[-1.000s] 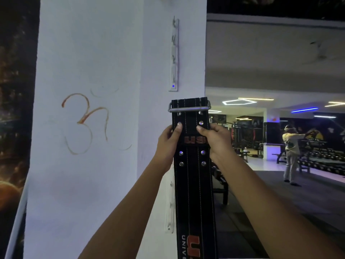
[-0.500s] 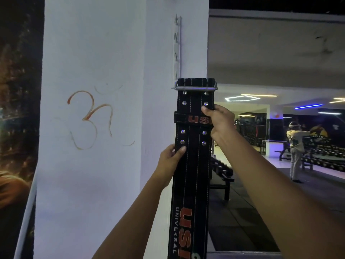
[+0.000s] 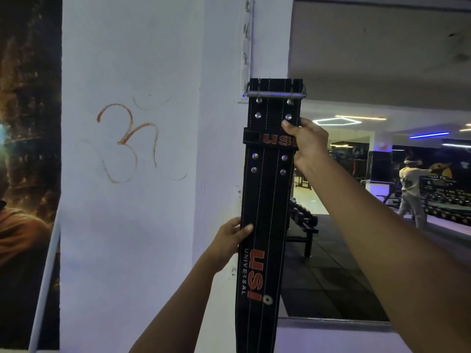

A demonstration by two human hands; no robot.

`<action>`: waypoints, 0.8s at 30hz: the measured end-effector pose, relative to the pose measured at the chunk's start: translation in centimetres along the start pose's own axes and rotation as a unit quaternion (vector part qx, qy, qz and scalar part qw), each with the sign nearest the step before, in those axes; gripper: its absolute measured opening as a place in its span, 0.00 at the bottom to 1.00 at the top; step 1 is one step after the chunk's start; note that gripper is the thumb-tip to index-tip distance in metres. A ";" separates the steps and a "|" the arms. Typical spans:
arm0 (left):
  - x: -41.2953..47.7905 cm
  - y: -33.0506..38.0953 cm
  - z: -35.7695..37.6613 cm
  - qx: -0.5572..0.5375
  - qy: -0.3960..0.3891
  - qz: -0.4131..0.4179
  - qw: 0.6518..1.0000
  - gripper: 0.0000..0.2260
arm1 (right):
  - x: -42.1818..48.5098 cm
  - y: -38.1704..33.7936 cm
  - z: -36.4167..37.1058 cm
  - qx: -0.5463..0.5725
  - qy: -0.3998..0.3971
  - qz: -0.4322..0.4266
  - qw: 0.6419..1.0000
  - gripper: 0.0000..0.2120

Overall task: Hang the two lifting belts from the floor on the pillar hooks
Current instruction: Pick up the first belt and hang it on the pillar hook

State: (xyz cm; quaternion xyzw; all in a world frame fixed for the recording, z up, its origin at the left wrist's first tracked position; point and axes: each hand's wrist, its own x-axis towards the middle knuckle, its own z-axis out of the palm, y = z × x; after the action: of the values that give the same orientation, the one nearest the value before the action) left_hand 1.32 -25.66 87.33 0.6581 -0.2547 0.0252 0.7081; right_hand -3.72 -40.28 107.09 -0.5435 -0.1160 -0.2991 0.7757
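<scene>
I see a white pillar [image 3: 132, 225] up close with a faint orange scribble [image 3: 127, 141] on it. A dark poster [image 3: 28, 149] lies to its left. To the right, the dim gym opens out: black floor mats [image 3: 331, 276], a dumbbell rack [image 3: 303, 222], blue and white ceiling lights [image 3: 336, 121], and a person [image 3: 410, 192] standing far off.

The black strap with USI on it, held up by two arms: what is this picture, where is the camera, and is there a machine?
No machine here: a person wears a camera on the head, so you see their own arms. The left hand steadies the lifting belt low down, the right hand grips it near the top. Its metal buckle is raised beside a white pillar, just below the hook rack on the pillar's side. It is not hung yet.
</scene>
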 end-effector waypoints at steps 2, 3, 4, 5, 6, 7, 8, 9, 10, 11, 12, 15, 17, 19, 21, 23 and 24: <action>-0.2 -0.3 -0.2 0.009 -0.010 -0.021 1.000 0.14 | 0.0 0.0 -0.3 -0.005 0.003 -0.004 1.000 0.14; 0.0 0.2 -0.2 0.019 -0.012 -0.025 0.999 0.13 | 0.0 0.1 -0.4 -0.008 0.005 -0.005 1.000 0.11; 0.4 0.9 -0.2 0.026 -0.016 -0.025 0.999 0.13 | 0.1 0.1 -0.6 -0.009 0.007 -0.006 1.000 0.08; 0.7 1.7 -0.1 0.027 -0.019 -0.021 0.999 0.13 | 0.1 0.1 -0.7 -0.010 0.005 -0.006 1.000 0.08; 1.0 2.4 0.1 0.020 -0.020 -0.015 0.999 0.13 | 0.1 0.2 -0.8 -0.010 0.001 -0.007 1.000 0.08; 1.2 2.8 0.3 0.013 -0.019 -0.007 1.000 0.14 | 0.0 0.1 -0.8 -0.011 -0.003 -0.009 1.000 0.09; 1.3 2.8 0.5 0.006 -0.018 -0.005 1.000 0.14 | -0.1 0.1 -0.9 -0.014 -0.007 -0.010 1.000 0.09; 1.1 2.5 0.7 0.000 -0.020 -0.010 1.000 0.14 | -0.2 0.0 -0.9 -0.018 -0.010 -0.009 1.000 0.09; 0.7 1.8 0.9 -0.004 -0.024 -0.021 0.999 0.14 | -0.3 0.0 -1.1 -0.018 -0.012 -0.008 1.000 0.09; 0.3 0.9 1.0 -0.003 -0.031 -0.034 0.999 0.15 | -0.5 -0.1 -1.2 -0.019 -0.013 -0.006 1.000 0.09; -0.1 -0.1 1.0 0.003 -0.039 -0.046 0.998 0.15 | -0.6 -0.1 -1.3 -0.020 -0.013 -0.006 1.000 0.09; -0.3 -0.8 1.2 -0.005 -0.045 -0.049 0.998 0.16 | -0.8 -0.2 -1.6 -0.019 -0.004 0.000 1.000 0.10; 0.4 0.6 1.4 -0.033 -0.039 -0.030 0.998 0.16 | -0.8 -0.2 -1.8 -0.011 0.003 0.006 1.000 0.13; 1.1 2.1 1.6 -0.077 -0.032 -0.009 0.996 0.17 | -0.8 -0.4 -1.9 -0.003 0.004 0.007 1.000 0.12; 1.1 2.3 2.0 -0.099 -0.023 -0.003 0.995 0.16 | -0.8 -0.6 -2.0 0.002 0.006 0.008 1.000 0.14; 0.7 2.0 2.5 -0.103 -0.001 -0.005 0.995 0.17 | -1.0 -0.5 -2.3 -0.002 0.003 0.010 1.000 0.13; 0.7 2.4 2.8 -0.102 0.011 0.002 0.995 0.17 | -0.9 -0.3 -2.4 -0.006 0.003 0.010 1.000 0.10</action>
State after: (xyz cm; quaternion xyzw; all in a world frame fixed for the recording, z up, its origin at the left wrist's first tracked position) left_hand 0.18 -28.20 89.80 0.5815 -0.2497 0.0074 0.7743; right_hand -4.98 -42.19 105.94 -0.5484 -0.1061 -0.2940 0.7756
